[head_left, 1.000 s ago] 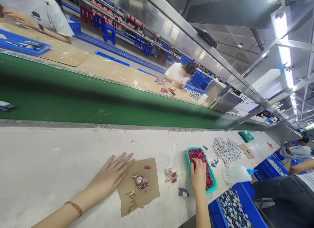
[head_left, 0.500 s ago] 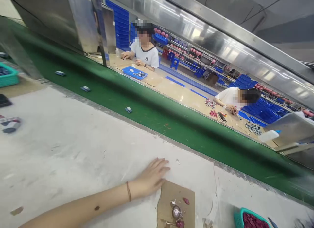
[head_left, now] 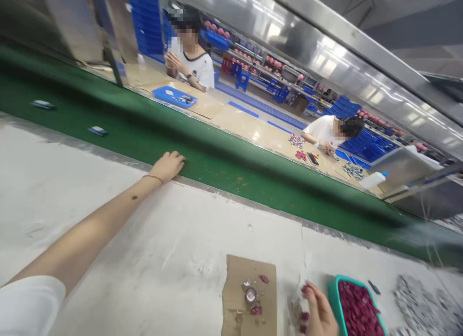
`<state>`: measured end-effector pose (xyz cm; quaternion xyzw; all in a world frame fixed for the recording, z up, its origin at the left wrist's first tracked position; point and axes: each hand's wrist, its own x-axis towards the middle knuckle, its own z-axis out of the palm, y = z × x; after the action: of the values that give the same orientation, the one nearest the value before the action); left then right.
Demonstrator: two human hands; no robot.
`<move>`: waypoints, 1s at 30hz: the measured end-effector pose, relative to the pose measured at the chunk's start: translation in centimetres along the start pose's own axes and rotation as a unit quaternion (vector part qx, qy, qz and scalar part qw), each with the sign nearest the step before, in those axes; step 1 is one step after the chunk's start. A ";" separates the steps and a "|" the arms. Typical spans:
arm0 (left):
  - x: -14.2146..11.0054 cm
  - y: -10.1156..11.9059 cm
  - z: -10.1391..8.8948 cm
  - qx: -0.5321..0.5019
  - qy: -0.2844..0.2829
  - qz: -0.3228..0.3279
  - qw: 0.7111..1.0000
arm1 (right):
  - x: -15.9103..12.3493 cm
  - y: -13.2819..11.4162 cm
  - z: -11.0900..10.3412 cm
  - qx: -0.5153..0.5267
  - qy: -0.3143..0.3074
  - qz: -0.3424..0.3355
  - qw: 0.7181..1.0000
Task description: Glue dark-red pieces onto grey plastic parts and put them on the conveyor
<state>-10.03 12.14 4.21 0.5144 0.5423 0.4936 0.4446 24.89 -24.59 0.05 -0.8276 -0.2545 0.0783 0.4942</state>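
Green belt (head_left: 231, 174) is overlapped at its near edge by the left hand (head_left: 167, 167); its fingers are partly bent, and their grip cannot be determined. Above the white bench (head_left: 173, 259), a dark red piece (head_left: 306, 288) is pinched in the closed fingertips of the right hand (head_left: 321, 313), beside a teal basket (head_left: 335, 297).

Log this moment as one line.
left hand: over green belt, grip unclear | right hand: pinching red piece near teal basket | cardboard: on white table | two bluish pieces: on belt
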 end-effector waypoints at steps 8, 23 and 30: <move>-5.4 0.9 1.2 -0.078 -0.043 -0.128 0.988 | -5.5 -0.9 5.0 0.078 -0.052 0.046 0.995; -21.3 0.5 3.2 -0.287 -0.243 -0.450 0.810 | -6.8 -2.6 4.6 0.081 -0.151 -0.051 0.984; -23.2 0.1 4.5 -0.264 -0.266 -0.413 0.830 | -7.2 -3.0 5.4 0.025 -0.206 -0.210 0.956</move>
<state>-3.77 -10.60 3.18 0.2167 0.4141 0.2329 0.8528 15.59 -22.88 -0.93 -0.7091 -0.5166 0.1477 0.4567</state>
